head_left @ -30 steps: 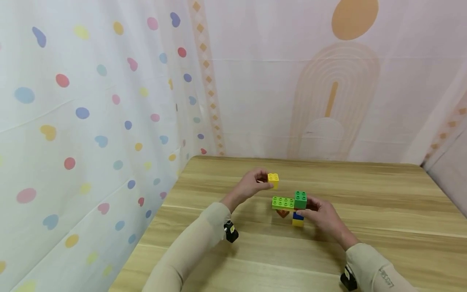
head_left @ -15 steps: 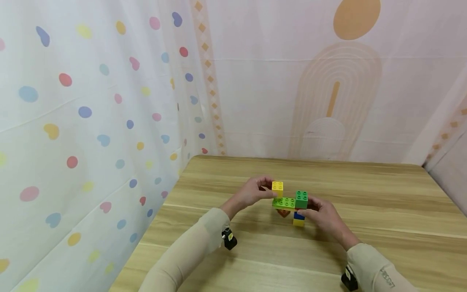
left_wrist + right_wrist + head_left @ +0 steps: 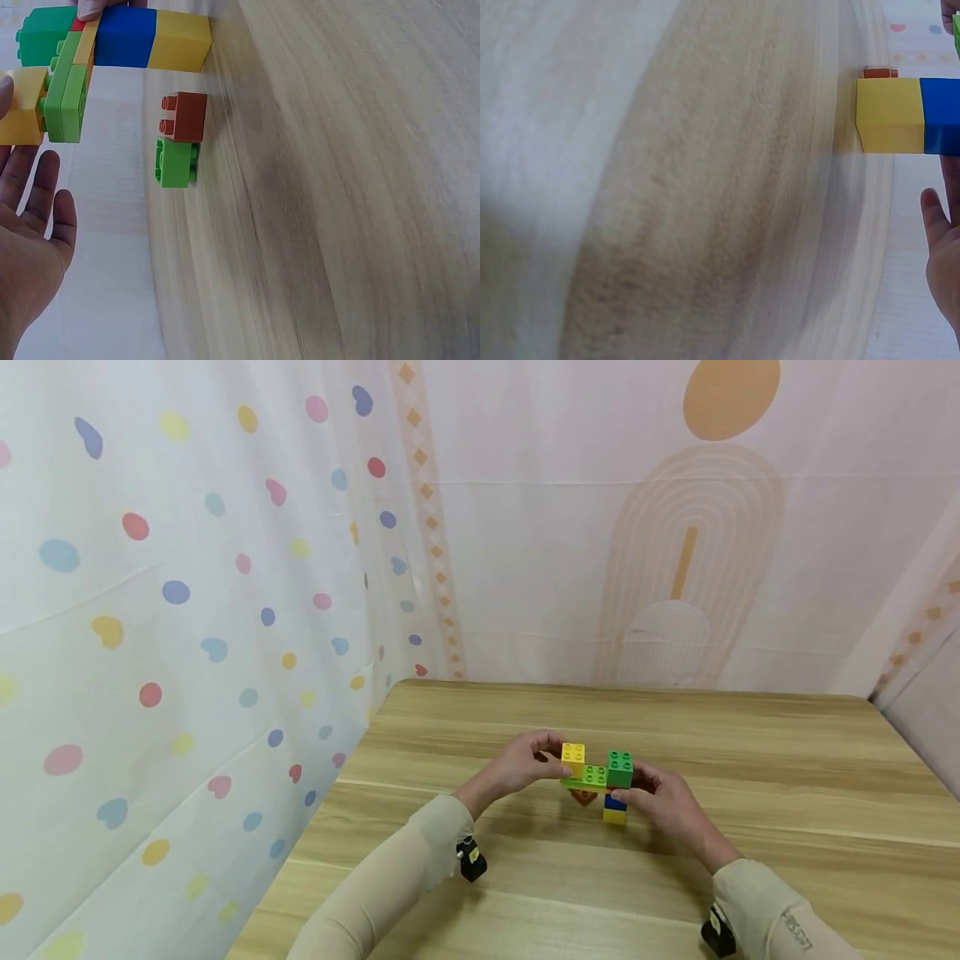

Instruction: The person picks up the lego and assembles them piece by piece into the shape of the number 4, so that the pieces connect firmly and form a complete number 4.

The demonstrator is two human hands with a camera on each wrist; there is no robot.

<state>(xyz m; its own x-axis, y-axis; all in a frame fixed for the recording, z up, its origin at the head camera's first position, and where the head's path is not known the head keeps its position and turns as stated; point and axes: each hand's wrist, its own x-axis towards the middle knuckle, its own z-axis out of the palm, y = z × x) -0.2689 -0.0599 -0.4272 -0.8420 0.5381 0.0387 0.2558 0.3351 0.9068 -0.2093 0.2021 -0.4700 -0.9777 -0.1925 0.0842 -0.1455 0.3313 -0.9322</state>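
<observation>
My left hand (image 3: pixel 527 763) pinches a yellow toy building brick (image 3: pixel 573 758) on the left end of a long light green brick (image 3: pixel 595 776). In the left wrist view that yellow brick (image 3: pixel 22 105) meets the light green studs. The green piece juts sideways from a small tower: dark green brick (image 3: pixel 620 768) on top, thin red (image 3: pixel 78 25) and orange (image 3: pixel 88 41) layers, then a blue brick (image 3: pixel 616 802) and a yellow base brick (image 3: pixel 614 817). My right hand (image 3: pixel 671 806) holds the tower's right side, fingers partly hidden behind it.
Under the overhang a reddish-brown brick (image 3: pixel 190 117) lies on the wooden table (image 3: pixel 525 877), touching a loose light green brick (image 3: pixel 176 163). A dotted curtain (image 3: pixel 187 693) hangs along the left and a patterned one (image 3: pixel 525 568) behind the table.
My left hand has brought the yellow brick right and down, from above the table onto the light green brick's left end. The right hand and the tower have stayed nearly still.
</observation>
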